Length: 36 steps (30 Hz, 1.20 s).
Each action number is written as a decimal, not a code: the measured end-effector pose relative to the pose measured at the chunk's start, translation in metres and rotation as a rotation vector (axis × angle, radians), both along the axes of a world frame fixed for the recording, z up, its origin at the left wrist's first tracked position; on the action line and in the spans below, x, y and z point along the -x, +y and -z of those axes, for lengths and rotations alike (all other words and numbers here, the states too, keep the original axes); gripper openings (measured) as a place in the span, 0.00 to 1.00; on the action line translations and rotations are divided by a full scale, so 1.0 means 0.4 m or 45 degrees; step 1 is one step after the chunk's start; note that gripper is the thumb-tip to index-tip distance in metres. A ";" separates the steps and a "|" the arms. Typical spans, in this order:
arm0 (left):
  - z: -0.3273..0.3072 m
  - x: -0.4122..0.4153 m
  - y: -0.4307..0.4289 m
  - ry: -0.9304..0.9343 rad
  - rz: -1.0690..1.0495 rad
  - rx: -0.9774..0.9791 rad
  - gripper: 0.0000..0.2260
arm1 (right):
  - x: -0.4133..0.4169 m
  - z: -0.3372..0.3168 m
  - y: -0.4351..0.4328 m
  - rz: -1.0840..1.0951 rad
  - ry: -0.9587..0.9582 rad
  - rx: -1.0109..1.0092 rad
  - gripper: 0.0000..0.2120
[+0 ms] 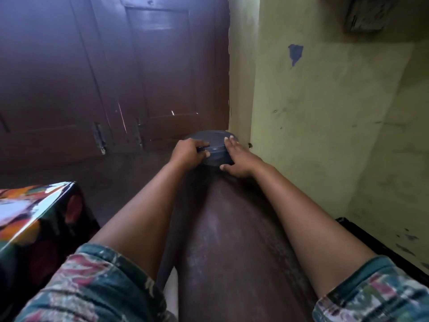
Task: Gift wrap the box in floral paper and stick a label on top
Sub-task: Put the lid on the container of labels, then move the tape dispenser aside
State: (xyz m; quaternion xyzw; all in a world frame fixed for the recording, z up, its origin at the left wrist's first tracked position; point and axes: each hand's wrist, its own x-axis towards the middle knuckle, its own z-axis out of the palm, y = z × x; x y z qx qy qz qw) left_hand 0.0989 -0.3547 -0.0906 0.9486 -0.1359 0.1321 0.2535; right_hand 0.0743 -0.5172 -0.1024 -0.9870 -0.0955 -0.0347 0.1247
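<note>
Shining floral-wrapped box [39, 219] (glossy) lies left; left hand [189, 154] grips grey tub [214, 145], right hand [239, 161] presses it.

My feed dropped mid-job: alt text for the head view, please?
The left hand grips the edge of a round grey container on the floor by the wall; the right hand rests across it. The floral-wrapped box sits at left.
</note>
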 end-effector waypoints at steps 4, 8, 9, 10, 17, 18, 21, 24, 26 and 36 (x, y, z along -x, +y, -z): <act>-0.014 0.005 -0.004 0.075 -0.009 -0.096 0.19 | 0.005 -0.006 0.010 0.017 0.067 0.033 0.43; -0.046 0.058 -0.009 0.085 -0.075 0.010 0.22 | 0.064 -0.041 0.028 0.027 0.051 -0.096 0.40; -0.057 0.076 -0.009 0.052 -0.105 0.069 0.22 | 0.084 -0.051 0.029 0.027 0.016 -0.140 0.39; -0.070 0.097 -0.005 0.022 -0.132 0.114 0.21 | 0.109 -0.063 0.030 0.032 -0.020 -0.186 0.37; -0.166 0.337 0.079 -0.139 -0.188 0.240 0.18 | 0.379 -0.133 0.078 0.069 -0.325 -0.674 0.29; -0.178 0.388 0.101 -0.171 -0.191 0.243 0.19 | 0.424 -0.139 0.100 0.074 -0.358 -0.756 0.28; -0.217 0.524 0.165 -0.234 -0.211 0.226 0.19 | 0.538 -0.159 0.167 0.038 -0.457 -0.936 0.26; -0.273 0.656 0.243 -0.307 -0.245 0.248 0.19 | 0.640 -0.182 0.243 -0.045 -0.500 -0.988 0.24; -0.307 0.746 0.320 -0.357 -0.291 0.258 0.18 | 0.702 -0.195 0.306 -0.100 -0.514 -1.036 0.23; -0.243 1.095 0.846 -0.099 -0.629 0.225 0.26 | 0.944 -0.146 0.797 -0.742 -0.135 -1.228 0.26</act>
